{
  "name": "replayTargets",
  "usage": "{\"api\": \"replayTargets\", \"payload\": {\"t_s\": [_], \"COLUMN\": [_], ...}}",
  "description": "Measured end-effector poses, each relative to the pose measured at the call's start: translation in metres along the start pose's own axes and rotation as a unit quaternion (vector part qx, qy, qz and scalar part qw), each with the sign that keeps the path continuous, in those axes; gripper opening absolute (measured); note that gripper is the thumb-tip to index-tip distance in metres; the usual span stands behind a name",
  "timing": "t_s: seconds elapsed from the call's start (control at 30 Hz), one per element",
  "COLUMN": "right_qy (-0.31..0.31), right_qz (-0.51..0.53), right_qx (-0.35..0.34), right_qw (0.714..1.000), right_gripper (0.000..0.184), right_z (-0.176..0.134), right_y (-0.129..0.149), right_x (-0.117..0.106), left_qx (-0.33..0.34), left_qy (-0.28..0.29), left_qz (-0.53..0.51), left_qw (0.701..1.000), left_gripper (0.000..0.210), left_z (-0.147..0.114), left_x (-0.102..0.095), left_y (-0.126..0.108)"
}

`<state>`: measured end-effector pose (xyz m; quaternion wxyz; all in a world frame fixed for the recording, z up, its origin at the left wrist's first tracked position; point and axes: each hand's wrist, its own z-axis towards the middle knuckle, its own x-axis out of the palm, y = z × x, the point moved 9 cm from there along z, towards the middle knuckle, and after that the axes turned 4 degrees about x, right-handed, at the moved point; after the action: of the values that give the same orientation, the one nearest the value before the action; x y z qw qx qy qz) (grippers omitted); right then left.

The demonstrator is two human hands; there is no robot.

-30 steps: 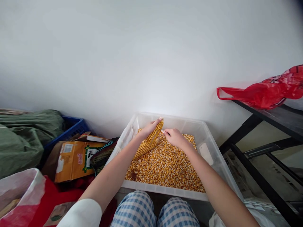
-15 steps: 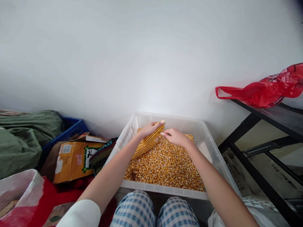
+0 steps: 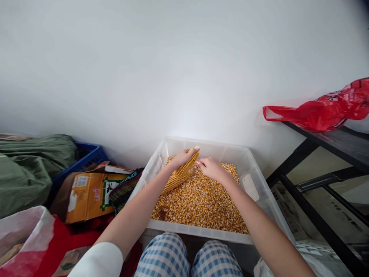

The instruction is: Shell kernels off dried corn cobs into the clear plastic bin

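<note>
Over a clear plastic bin [image 3: 201, 229], my left hand [image 3: 182, 157] is wrapped round a yellow corn cob [image 3: 188, 163], tilted with its tip up and to the right. Close by on the right, my right hand [image 3: 211, 168] has its fingers pinched together beside the cob; what they hold, if anything, is too small to make out. Loose corn kernels [image 3: 201, 204] heap up in the bin below both hands. Another corn cob [image 3: 176, 182] lies on the kernels at the left, under my left hand and forearm.
Left of the bin are an orange cardboard box [image 3: 89, 196], a dark mesh bag [image 3: 123, 194], a blue crate [image 3: 93, 156] and a green cloth [image 3: 31, 169]. On the right stands a black metal frame [image 3: 305, 207] with a red plastic bag [image 3: 314, 113] on top. A white wall [image 3: 184, 69] rises behind.
My right hand has shifted slightly left and its wrist has turned a little. The cob in my left hand has moved slightly left.
</note>
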<state>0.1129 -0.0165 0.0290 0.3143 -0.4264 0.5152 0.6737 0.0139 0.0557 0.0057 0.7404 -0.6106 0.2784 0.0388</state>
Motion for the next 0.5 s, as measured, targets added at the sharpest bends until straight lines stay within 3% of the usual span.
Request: {"api": "replayTargets", "payload": {"t_s": [0.17,0.5], "right_qy": [-0.003,0.072], "right_qz": [0.01,0.054], "right_qx": [0.01,-0.057], "right_qw": [1.0,0.994], "right_gripper": [0.032,0.034], "right_z": [0.004,-0.002], "right_y": [-0.005,0.004], "right_x": [0.002,-0.001], "left_qx": [-0.028,0.052], "left_qy": [-0.028,0.071], "left_qz": [-0.008,-0.017], "left_qw": [0.999,0.996], "left_gripper": [0.06,0.046], "left_z": [-0.001,-0.012], "left_x": [-0.001,0.005], "left_y": [0.003,-0.026]}}
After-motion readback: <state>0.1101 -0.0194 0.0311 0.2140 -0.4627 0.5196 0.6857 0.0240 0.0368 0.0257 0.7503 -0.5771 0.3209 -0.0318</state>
